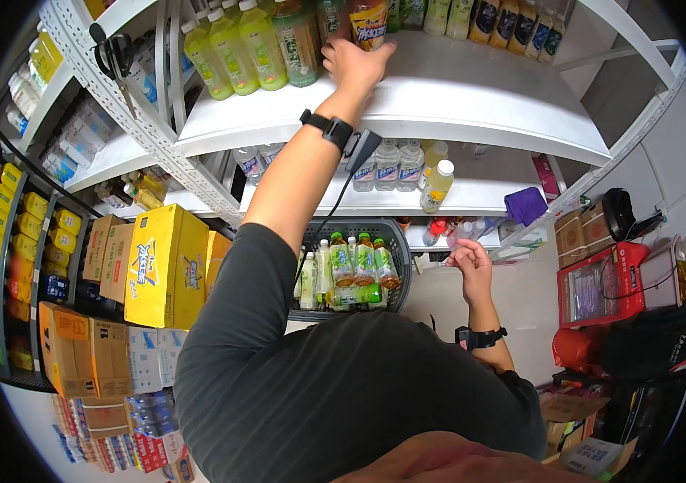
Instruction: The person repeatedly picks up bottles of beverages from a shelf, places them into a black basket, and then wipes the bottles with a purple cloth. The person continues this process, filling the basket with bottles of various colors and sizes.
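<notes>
On the upper white shelf [439,102], my left hand [355,66] is around an iced tea bottle [369,24] with an orange and yellow label. The hand hides the bottle's base. Left of it stand a larger green-tinted bottle [296,45] and several yellow-green drink bottles [258,48]. My right hand [471,268] hangs loosely curled, with nothing seen in it, by the lower shelves. Between my body and the shelves is a dark grey plastic basket [404,253]. It holds several bottles, among them brown tea bottles [365,262] with green caps.
Clear water bottles [387,166] and a pale yellow drink bottle [438,186] stand on the middle shelf, with a purple cloth [525,206] at its right edge. A yellow carton [165,265] is stacked at left. Scissors [115,63] hang on the rack post. A red box [599,287] lies right.
</notes>
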`<state>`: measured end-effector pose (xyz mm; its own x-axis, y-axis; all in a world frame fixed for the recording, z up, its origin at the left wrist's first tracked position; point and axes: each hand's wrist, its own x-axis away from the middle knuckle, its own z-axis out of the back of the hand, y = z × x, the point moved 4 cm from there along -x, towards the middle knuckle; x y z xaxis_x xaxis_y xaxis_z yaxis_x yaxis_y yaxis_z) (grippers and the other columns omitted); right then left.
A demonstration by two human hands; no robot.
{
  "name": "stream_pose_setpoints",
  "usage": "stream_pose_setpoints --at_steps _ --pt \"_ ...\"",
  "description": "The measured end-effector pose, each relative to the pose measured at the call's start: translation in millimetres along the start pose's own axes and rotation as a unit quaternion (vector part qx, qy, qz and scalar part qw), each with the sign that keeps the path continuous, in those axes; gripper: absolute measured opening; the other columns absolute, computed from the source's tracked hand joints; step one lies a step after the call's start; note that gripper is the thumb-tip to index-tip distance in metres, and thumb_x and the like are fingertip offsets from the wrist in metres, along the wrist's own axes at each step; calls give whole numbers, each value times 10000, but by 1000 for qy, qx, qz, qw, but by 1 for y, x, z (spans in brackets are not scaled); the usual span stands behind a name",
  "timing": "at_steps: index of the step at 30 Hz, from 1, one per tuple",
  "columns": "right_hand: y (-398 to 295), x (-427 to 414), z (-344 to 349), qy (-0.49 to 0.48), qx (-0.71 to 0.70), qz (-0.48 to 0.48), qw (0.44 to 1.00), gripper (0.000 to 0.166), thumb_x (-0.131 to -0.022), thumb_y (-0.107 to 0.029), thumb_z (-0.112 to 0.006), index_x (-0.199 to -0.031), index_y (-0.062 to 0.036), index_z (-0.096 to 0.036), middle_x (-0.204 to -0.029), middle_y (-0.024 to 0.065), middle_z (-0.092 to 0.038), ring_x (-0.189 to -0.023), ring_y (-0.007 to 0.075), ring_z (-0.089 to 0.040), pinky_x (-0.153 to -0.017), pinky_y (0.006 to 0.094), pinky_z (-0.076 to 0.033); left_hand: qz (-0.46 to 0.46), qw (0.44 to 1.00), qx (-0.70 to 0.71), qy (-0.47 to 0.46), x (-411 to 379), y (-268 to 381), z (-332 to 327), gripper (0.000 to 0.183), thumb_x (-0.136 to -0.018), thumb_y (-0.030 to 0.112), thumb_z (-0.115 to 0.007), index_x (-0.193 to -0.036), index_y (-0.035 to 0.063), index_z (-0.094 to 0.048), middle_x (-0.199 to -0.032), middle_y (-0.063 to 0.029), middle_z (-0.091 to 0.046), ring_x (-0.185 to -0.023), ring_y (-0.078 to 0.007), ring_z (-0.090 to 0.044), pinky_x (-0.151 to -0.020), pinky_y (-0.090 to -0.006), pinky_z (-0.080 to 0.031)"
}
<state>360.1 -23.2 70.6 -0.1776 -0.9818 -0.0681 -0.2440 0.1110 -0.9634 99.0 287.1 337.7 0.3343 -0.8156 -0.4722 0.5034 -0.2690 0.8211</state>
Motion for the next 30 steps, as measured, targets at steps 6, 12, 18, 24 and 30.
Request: stream_pose_setpoints --at_steps 6,12,18,24,30 --pt "-1 11 29 43 -26 -15 999 278 -997 -26 -606 -1272 17 -605 -915 57 -682 -819 141 -662 -801 295 -559 5 999 -47 7 -17 0 -7 813 -724 527 -859 -1293 38 -544 -1329 -199 -588 -1238 -420 -576 -1035 -555 -427" --pt "-4 -10 19 16 -33 0 999 257 -995 -41 -589 -1242 28 -604 -909 62 -681 -802 145 -655 -804 293 -552 -87 995 41 3 4 1 27 760 -777 386 -881 -1273 -34 -486 -1180 -195 -690 -1055 -373 -696 -932 -454 -539" --pt "-78 -57 -48 -132 -65 48 988 288 -1004 -101 -598 -1266 8 -549 -902 89 -624 -816 199 -641 -784 345 -560 -137 924 346 -92 84 2 117 650 -880 222 -842 -1332 -14 -439 -1214 -144 -647 -1092 -238 -666 -970 -396 -550" --pt "-204 -145 -183 -170 -26 227 958 402 -988 -88 -628 -1371 -15 -528 -1082 126 -648 -998 208 -662 -855 368 -583 139 804 546 -188 206 -105 214 433 -958 269 -737 -1268 41 -538 -1191 -135 -656 -1137 -322 -677 -956 -476 -581" --pt "-200 -346 -259 27 182 278 943 887 -803 -381 -860 -1509 -48 -439 -1398 212 -610 -1245 341 -628 -1025 412 -513 477 658 572 -113 349 -281 261 249 -968 262 -710 -1043 43 -617 -922 -97 -683 -866 -303 -709 -807 -480 -608"
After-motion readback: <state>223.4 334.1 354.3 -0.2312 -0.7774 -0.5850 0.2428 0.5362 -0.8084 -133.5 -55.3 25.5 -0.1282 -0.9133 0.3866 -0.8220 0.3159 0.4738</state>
